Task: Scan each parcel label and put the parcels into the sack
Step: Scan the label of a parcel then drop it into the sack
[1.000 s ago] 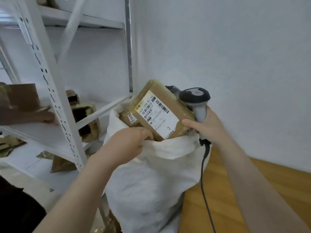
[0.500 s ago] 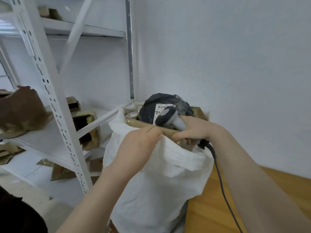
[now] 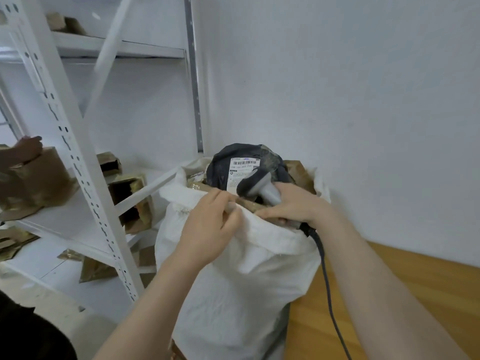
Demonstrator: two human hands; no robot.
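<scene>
**At the Sack Mouth: Seating Parcels Below the Rim**

At the mouth of the white sack (image 3: 246,281), the left hand (image 3: 207,229) pinches the folded rim, fingers curled tight on the fabric. This grip appears intended to hold the opening taut and raised so that the contents clear the edge.

The right hand (image 3: 293,206) wraps its fingers round the handle of the scanner (image 3: 262,187), head pointing left, and rests on the edge of the brown parcel (image 3: 249,203) just inside the rim. The scanner's cable (image 3: 327,281) trails down beside the sack.

The dark parcel (image 3: 249,154) sits on top of the load, its label (image 3: 241,170) facing up. The sack looks nearly full.

The shelf rack (image 3: 85,178) to the left holds several cartons (image 3: 130,196).
</scene>
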